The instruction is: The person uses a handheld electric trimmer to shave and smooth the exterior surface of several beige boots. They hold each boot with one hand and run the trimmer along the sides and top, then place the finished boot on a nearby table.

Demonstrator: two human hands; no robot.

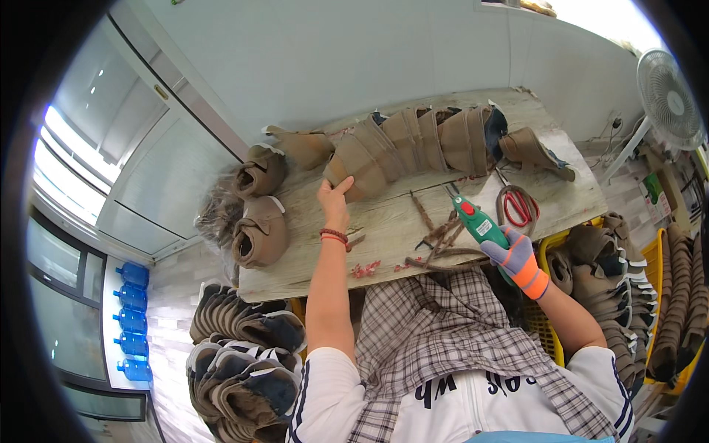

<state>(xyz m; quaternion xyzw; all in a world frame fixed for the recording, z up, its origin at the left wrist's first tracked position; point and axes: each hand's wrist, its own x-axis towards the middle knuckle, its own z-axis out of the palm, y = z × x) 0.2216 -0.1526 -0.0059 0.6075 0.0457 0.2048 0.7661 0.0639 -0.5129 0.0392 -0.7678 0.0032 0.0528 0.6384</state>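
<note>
My left hand (336, 203) is bare, with a red bead bracelet at the wrist. Its thumb and fingers grip the near end of a brown shoe upper (362, 159), the leftmost in a row of nested uppers (421, 140) lying across the table. My right hand (515, 258), in a grey and orange glove, is wrapped round a green cordless electric cutter (476, 221) with a red button. The cutter's metal tip points up and left, apart from the uppers. Brown trimmed strips (439, 240) lie left of it, and red-handled scissors (521, 207) to its right.
Loose uppers (258, 232) stand at the table's left end; another (535, 151) lies at the right. Stacked uppers (247, 369) sit low on the left. Yellow baskets (548, 258) of uppers stand right, below a white fan (668, 100). A wall backs the table (310, 255).
</note>
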